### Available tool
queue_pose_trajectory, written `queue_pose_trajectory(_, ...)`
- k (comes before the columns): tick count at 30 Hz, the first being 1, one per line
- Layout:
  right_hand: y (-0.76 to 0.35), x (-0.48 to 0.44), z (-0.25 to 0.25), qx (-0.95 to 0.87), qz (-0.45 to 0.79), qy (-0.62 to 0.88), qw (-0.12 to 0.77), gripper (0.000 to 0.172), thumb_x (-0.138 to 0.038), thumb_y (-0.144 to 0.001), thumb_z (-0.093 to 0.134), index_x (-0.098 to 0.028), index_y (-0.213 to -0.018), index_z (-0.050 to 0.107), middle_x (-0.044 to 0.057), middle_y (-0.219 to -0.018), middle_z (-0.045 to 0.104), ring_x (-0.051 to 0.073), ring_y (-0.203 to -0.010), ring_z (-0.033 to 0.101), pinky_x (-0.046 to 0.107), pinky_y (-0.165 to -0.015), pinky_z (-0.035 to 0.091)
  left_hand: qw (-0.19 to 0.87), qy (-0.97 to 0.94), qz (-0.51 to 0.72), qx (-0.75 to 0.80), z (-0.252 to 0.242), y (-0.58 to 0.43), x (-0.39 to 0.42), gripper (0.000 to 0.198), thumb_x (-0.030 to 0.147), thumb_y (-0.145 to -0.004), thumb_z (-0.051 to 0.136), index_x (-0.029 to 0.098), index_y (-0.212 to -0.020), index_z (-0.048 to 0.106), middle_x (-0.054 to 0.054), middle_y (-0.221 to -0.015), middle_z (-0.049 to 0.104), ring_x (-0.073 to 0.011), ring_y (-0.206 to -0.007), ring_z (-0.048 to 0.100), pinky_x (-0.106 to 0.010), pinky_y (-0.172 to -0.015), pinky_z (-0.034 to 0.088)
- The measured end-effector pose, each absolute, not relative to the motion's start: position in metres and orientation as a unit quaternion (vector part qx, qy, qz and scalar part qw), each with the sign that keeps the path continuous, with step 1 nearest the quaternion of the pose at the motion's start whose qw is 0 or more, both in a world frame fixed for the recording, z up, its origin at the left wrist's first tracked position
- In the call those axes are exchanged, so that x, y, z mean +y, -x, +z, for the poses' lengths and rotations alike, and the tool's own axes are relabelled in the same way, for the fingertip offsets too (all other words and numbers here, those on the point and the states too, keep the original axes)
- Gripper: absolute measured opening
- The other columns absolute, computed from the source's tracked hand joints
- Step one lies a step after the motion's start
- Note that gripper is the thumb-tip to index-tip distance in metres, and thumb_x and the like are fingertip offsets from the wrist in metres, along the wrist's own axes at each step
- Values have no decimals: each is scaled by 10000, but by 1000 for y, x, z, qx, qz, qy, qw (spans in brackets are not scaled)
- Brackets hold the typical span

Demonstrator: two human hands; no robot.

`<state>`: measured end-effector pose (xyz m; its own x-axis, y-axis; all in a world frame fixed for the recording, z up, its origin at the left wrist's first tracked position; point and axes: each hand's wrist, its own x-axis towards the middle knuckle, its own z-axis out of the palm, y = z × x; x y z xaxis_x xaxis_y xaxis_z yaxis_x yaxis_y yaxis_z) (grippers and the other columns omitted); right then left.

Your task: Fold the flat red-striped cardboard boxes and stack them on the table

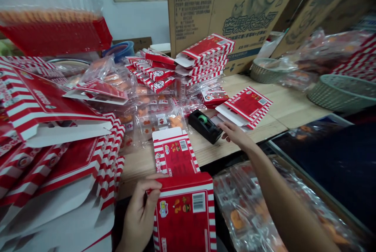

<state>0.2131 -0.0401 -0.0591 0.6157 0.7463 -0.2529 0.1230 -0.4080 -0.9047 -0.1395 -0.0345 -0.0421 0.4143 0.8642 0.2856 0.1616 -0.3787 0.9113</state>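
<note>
My left hand [142,209] pinches the top left corner of a red and white striped box [185,220] near the bottom of the view. The box's barcode side faces up. Just beyond it lies another striped box [176,156] with a white flap raised. My right hand [232,134] reaches to the near end of a black tape dispenser [205,126], which carries a green-cored roll. Its fingertips are close together at the cutting end; whether tape is between them is too small to tell.
Striped boxes are piled at the left [58,126] and stacked at the back [202,58]. Bagged orange snacks [152,117] lie on the wooden table [249,81]. Green baskets [343,91] stand at the right. A carton of packets [243,205] sits below the edge.
</note>
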Motion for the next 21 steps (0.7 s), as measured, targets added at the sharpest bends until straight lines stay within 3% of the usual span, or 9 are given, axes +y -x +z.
queue_pose_trajectory(6,-215,-49,-75,-254,400,729,494,136,-244,-900,551,-120,-915,602,4,-824,628,99,-648,604,250,-583,523,507,-632,358,464,-52,143,-36,224,373,-759,651,212,-899,582,-46,-932,682,-198,-868,659,-255,-710,539)
queue_pose_trajectory(11,-204,-67,-107,-232,355,720,550,171,-273,-908,536,-124,-969,593,20,-882,631,125,-725,622,292,-647,536,523,-570,364,519,-49,143,-30,261,421,-755,626,212,-897,561,-25,-881,667,-205,-810,650,-281,-693,535)
queue_pose_trajectory(16,-188,-68,-120,-237,279,744,559,183,-305,-898,542,-133,-866,595,-12,-733,600,90,-571,559,234,-525,486,521,-542,407,519,-27,134,-27,199,397,-787,588,228,-883,549,5,-827,635,-168,-706,615,-239,-611,507)
queue_pose_trajectory(19,-170,-77,-93,-284,275,729,559,236,-367,-837,587,-148,-751,605,-41,-583,528,70,-434,437,202,-412,383,506,-574,405,500,-15,132,-25,141,351,-792,594,235,-869,569,5,-867,640,-156,-743,614,-204,-619,499)
queue_pose_trajectory(21,-155,-88,-57,-333,290,705,554,242,-394,-791,617,-159,-834,654,-39,-589,532,69,-430,411,198,-402,352,519,-621,363,462,-9,131,-23,117,331,-795,599,240,-868,587,4,-865,648,-153,-726,622,-198,-603,507)
